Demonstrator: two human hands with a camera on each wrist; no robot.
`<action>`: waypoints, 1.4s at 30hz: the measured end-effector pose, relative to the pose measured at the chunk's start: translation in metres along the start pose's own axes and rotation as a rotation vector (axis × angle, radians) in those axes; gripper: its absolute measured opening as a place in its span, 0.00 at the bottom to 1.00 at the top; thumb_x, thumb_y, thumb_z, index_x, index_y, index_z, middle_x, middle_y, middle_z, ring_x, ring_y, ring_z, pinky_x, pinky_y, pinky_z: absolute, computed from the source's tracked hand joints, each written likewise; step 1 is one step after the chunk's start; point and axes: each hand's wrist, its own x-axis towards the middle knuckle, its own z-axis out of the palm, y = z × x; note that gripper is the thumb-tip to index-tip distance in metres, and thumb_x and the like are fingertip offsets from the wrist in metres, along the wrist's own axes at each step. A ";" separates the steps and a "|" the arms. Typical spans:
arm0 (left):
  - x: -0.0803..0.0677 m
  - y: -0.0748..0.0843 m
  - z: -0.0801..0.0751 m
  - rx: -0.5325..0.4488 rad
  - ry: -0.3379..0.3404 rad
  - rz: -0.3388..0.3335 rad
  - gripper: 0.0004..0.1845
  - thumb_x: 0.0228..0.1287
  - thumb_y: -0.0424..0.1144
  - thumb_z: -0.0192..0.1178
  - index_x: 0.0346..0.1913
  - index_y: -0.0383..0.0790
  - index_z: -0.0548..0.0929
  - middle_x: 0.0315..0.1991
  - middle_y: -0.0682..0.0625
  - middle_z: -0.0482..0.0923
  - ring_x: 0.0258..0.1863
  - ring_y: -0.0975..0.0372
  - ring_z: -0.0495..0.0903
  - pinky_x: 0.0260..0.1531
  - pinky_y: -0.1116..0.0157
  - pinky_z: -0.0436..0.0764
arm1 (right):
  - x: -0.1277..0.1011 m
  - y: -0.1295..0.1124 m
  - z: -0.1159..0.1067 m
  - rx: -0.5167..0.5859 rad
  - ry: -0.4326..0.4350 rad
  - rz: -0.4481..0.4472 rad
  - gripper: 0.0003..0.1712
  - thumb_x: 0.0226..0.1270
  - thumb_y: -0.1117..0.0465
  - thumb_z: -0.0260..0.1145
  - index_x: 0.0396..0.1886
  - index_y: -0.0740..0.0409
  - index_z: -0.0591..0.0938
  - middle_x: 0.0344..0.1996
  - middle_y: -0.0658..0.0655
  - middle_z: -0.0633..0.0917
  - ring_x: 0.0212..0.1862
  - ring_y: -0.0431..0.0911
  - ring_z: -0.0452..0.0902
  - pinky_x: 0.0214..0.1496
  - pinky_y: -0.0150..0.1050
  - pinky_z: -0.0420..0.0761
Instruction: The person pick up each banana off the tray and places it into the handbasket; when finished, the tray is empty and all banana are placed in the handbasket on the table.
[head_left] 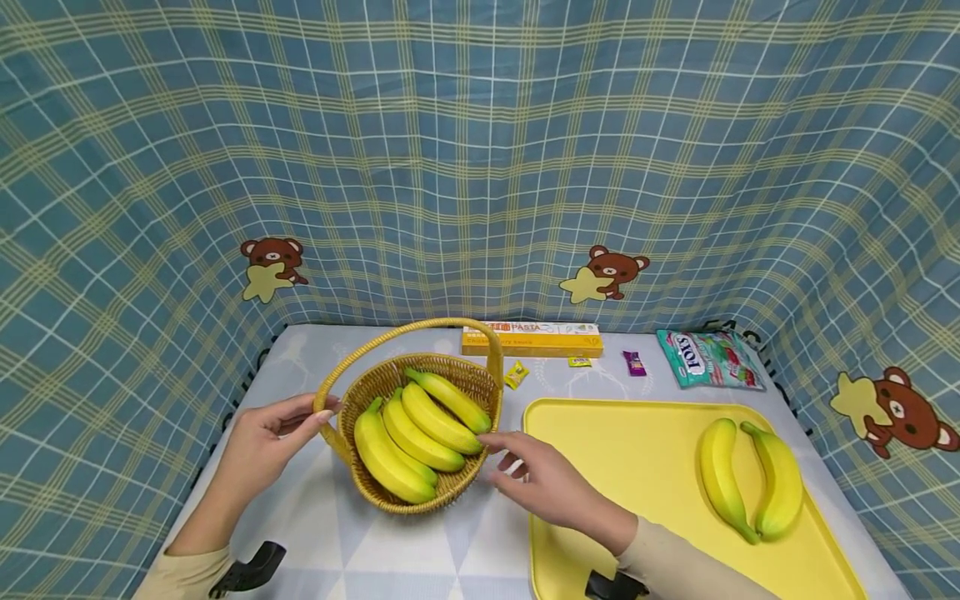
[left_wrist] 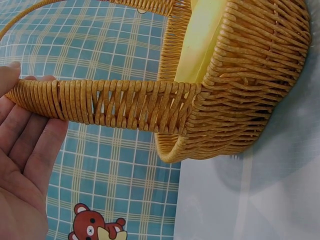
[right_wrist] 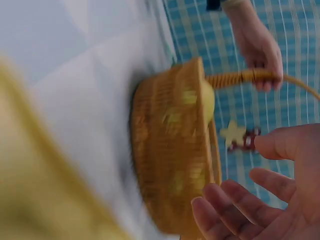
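A wicker basket (head_left: 375, 383) with a tall arched handle (head_left: 360, 351) stands on the table, holding several bananas (head_left: 422, 439). My left hand (head_left: 258, 446) pinches the left side of that handle. The left wrist view shows thumb and fingers of the left hand (left_wrist: 25, 165) on either side of the woven band. Close to the basket's right rim is my right hand (head_left: 543, 479), fingertips overlapping a banana end in the head view. From the right wrist, the right hand (right_wrist: 280, 200) shows loosely spread fingers with nothing between them.
On the right lies a yellow tray (head_left: 615, 450) with two bananas (head_left: 780, 483) at its right side. Behind are a pasta box (head_left: 532, 340), small yellow sweets (head_left: 516, 374), a purple sweet (head_left: 634, 363) and a teal FOX'S bag (head_left: 708, 360). Plaid curtains enclose the table.
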 end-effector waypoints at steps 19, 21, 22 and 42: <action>0.001 0.000 0.000 0.025 0.001 0.001 0.11 0.69 0.30 0.66 0.52 0.38 0.89 0.45 0.47 0.89 0.45 0.70 0.86 0.42 0.77 0.83 | -0.099 0.069 -0.092 -0.226 0.276 0.320 0.28 0.74 0.53 0.67 0.71 0.51 0.75 0.55 0.58 0.84 0.43 0.40 0.81 0.41 0.33 0.84; 0.000 0.000 0.000 0.020 0.001 -0.001 0.11 0.69 0.30 0.66 0.52 0.38 0.89 0.46 0.47 0.89 0.45 0.71 0.86 0.42 0.77 0.83 | -0.107 0.074 -0.100 -0.264 0.288 0.348 0.30 0.74 0.51 0.67 0.72 0.52 0.74 0.55 0.59 0.84 0.43 0.41 0.81 0.40 0.33 0.84; 0.000 0.001 0.000 0.018 0.001 -0.002 0.11 0.69 0.30 0.66 0.52 0.38 0.89 0.46 0.47 0.89 0.45 0.72 0.85 0.42 0.77 0.83 | -0.111 0.077 -0.104 -0.282 0.292 0.359 0.31 0.74 0.50 0.66 0.72 0.54 0.74 0.55 0.60 0.84 0.43 0.42 0.81 0.40 0.34 0.84; 0.000 -0.002 0.001 0.011 -0.004 0.005 0.11 0.69 0.29 0.65 0.52 0.37 0.88 0.45 0.46 0.89 0.46 0.74 0.84 0.43 0.77 0.83 | -0.152 0.145 -0.151 -0.500 0.222 0.601 0.41 0.70 0.47 0.69 0.70 0.70 0.69 0.60 0.81 0.70 0.46 0.66 0.78 0.40 0.60 0.80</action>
